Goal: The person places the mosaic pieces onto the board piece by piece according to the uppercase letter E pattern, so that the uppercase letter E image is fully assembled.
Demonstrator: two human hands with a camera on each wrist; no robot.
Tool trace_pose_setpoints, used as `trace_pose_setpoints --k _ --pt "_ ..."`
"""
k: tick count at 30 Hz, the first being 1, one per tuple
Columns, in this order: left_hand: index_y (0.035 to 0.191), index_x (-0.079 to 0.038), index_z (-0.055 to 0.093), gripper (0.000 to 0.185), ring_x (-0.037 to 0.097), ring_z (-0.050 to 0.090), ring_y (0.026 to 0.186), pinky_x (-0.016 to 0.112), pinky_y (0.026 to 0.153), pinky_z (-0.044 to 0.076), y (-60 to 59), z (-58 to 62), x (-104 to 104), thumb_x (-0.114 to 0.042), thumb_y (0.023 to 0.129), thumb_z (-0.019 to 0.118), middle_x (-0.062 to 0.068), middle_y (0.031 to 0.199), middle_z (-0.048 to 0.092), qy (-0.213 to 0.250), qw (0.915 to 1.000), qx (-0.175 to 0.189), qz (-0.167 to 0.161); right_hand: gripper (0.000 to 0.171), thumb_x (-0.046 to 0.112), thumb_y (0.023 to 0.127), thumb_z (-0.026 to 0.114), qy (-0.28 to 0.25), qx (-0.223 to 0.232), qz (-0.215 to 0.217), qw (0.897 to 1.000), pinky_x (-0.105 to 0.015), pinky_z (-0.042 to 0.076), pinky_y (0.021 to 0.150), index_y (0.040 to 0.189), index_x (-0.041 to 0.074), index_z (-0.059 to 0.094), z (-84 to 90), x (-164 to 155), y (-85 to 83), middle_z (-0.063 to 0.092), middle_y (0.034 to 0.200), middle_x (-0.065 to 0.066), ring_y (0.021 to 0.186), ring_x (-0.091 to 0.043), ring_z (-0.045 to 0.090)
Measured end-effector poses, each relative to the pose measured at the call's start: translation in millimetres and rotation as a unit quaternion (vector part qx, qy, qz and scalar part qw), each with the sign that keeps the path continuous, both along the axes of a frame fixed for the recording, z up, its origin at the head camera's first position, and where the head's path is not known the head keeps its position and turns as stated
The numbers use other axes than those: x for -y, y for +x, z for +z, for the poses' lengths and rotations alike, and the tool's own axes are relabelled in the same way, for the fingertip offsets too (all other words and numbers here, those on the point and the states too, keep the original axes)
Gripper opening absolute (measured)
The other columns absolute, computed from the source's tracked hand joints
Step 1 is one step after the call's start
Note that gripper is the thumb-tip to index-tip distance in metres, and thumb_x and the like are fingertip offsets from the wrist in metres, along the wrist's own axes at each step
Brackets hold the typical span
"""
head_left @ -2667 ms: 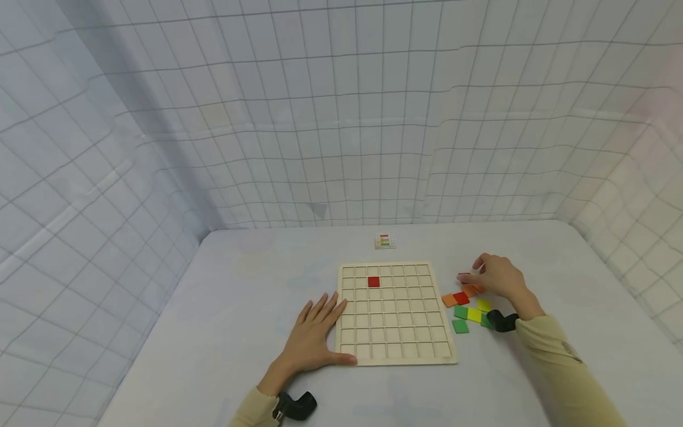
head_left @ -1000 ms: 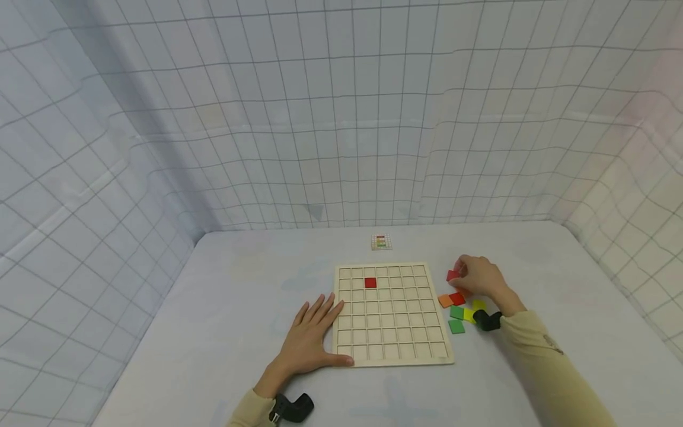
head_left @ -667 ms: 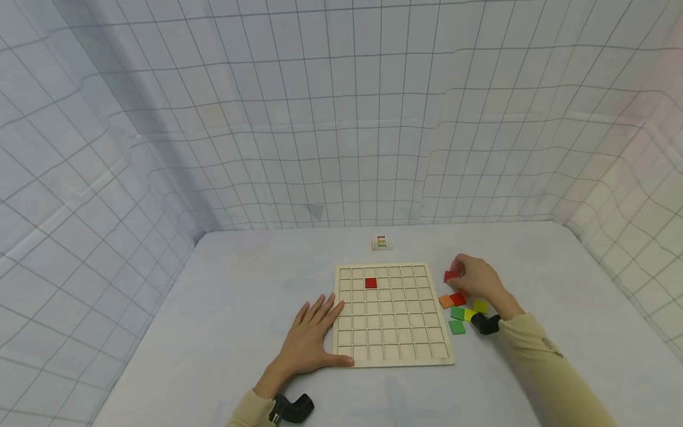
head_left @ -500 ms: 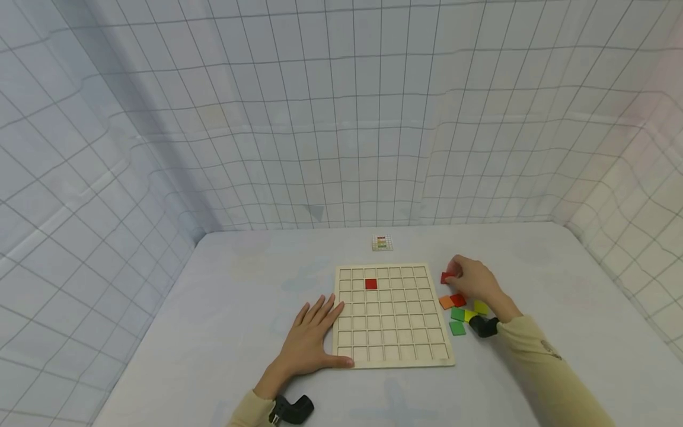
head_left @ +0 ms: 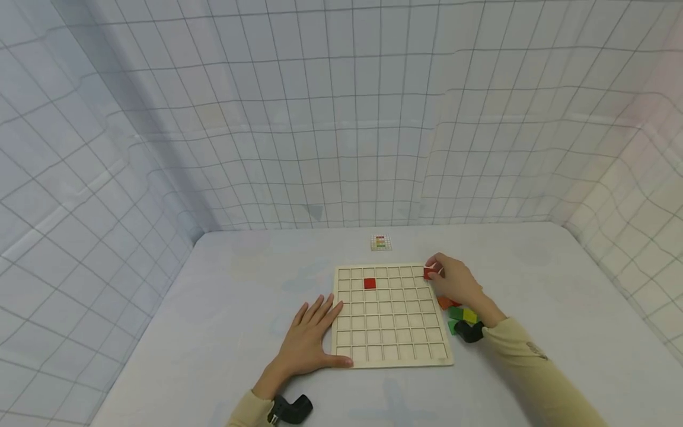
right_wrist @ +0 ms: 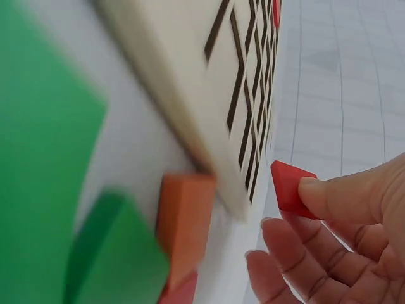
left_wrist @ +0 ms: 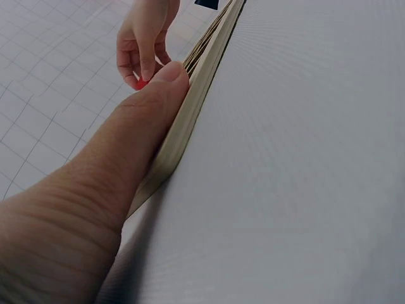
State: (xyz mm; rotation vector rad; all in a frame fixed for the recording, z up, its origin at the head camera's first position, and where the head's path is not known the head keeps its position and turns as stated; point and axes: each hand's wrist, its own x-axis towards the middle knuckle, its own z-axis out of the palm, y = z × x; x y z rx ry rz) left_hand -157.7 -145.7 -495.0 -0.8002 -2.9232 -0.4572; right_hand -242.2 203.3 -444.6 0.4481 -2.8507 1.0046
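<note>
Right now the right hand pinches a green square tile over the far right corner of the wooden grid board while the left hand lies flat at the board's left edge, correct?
Not quite: the square tile is red, as the right wrist view shows. The right hand does pinch it over the wooden grid board's far right corner, and the left hand lies flat at its left edge.

Bright, even, soft light, faint shadows, head view bowed at edges, right wrist close-ups blurred

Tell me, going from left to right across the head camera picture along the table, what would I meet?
Left hand resting flat on the table → wooden grid board with one red tile set in it → right hand pinching another red tile over the board's far right corner.
</note>
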Motion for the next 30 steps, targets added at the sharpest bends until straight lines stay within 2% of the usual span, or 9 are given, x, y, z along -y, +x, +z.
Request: trace_pose_setpoints --k 7,15,25,30 --pt "0.153 -0.019 0.023 0.115 0.024 0.009 0.143 0.048 0.113 0.006 -0.2 0.8 0.1 -0.086 0.065 0.052 0.004 0.157 0.015 0.002 1.0 -0.002 -0.001 0.012 0.001 0.09 0.063 -0.039 -0.006 0.056 0.998 -0.033 0.048 0.064 0.101 0.0 0.064 -3.7 24.1 -0.5 0.063 0.086 -0.004 0.073 -0.018 0.057" --pt "0.152 -0.018 0.024 0.114 0.025 0.01 0.143 0.049 0.113 0.006 0.7 1.2 0.3 -0.085 0.065 0.053 0.005 0.157 0.016 0.003 1.0 -0.002 0.0 0.005 0.004 0.087 0.068 -0.07 0.021 0.087 0.994 -0.03 0.046 0.064 0.091 0.004 0.065 -7.8 47.3 -5.5 0.06 0.079 0.001 0.07 -0.013 0.053" --pt "0.152 -0.018 0.024 0.114 0.025 0.01 0.143 0.049 0.113 0.006 0.7 3.1 -0.6 -0.085 0.065 0.054 0.005 0.157 0.016 0.003 1.0 -0.002 -0.003 0.007 0.008 0.085 0.071 -0.089 0.051 0.068 0.992 -0.03 0.046 0.064 0.088 0.007 0.065 -6.6 63.2 -9.9 0.059 0.076 0.002 0.069 -0.013 0.054" --pt "0.152 -0.019 0.024 0.114 0.024 0.009 0.143 0.048 0.113 0.006 1.0 2.1 -0.8 -0.086 0.065 0.053 0.005 0.157 0.017 0.005 1.0 0.0 -0.001 0.005 0.006 0.085 0.07 -0.104 0.058 0.077 0.99 -0.03 0.048 0.064 0.087 0.005 0.066 -7.3 68.3 -10.4 0.06 0.076 0.001 0.068 -0.013 0.055"
